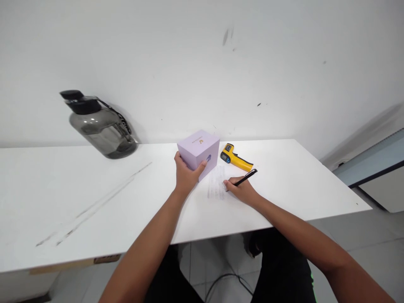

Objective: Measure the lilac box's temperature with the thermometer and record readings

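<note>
My left hand (187, 174) grips a lavender box (206, 158) by its lower near corner, thumb on the right face and fingers round the left side. The box has gold print on top and a dark blue mark on one side. In my right hand (241, 189) is a black pen (248, 176), its tip hidden by the fingers and close to the table. Between the hands, the white surface bears a patch of faint grey marks (216, 187). Just beyond the pen lies a yellow and black infrared thermometer (236, 158), display up.
A grey translucent water bottle (102, 130) with a black lid stands at the back left of the white table (94, 198), near the wall (176, 63). Dark streaks run across the table's left part. The front edge lies close to my legs, and a cable (229, 275) crosses the floor.
</note>
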Action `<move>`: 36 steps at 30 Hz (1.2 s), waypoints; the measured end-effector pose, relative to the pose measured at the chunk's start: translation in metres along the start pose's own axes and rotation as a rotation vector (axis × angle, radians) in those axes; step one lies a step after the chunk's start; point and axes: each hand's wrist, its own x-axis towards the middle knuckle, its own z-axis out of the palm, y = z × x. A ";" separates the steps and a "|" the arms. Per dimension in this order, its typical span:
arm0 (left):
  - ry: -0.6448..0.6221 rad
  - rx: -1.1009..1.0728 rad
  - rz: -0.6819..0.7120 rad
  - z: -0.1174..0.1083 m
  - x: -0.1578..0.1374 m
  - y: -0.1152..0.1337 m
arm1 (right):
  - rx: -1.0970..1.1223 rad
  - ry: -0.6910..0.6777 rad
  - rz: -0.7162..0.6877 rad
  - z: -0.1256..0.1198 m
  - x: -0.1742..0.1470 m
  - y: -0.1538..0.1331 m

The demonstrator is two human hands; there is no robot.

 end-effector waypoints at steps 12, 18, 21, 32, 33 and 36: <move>-0.006 -0.013 -0.015 0.000 -0.001 0.003 | 0.010 0.021 -0.018 0.001 -0.001 -0.002; -0.006 -0.011 -0.016 0.000 0.000 0.002 | 0.024 0.003 -0.019 0.000 -0.001 -0.001; -0.009 -0.019 -0.015 0.000 0.000 0.002 | 0.016 0.016 -0.021 0.000 -0.001 -0.001; -0.010 -0.001 -0.021 0.000 0.000 0.005 | 0.009 -0.013 -0.017 -0.001 -0.002 -0.001; -0.011 0.004 -0.024 0.000 0.000 0.006 | 0.030 0.001 0.000 -0.001 -0.002 -0.001; -0.023 0.008 -0.020 0.001 0.001 0.006 | 0.114 0.065 0.103 -0.003 0.002 -0.001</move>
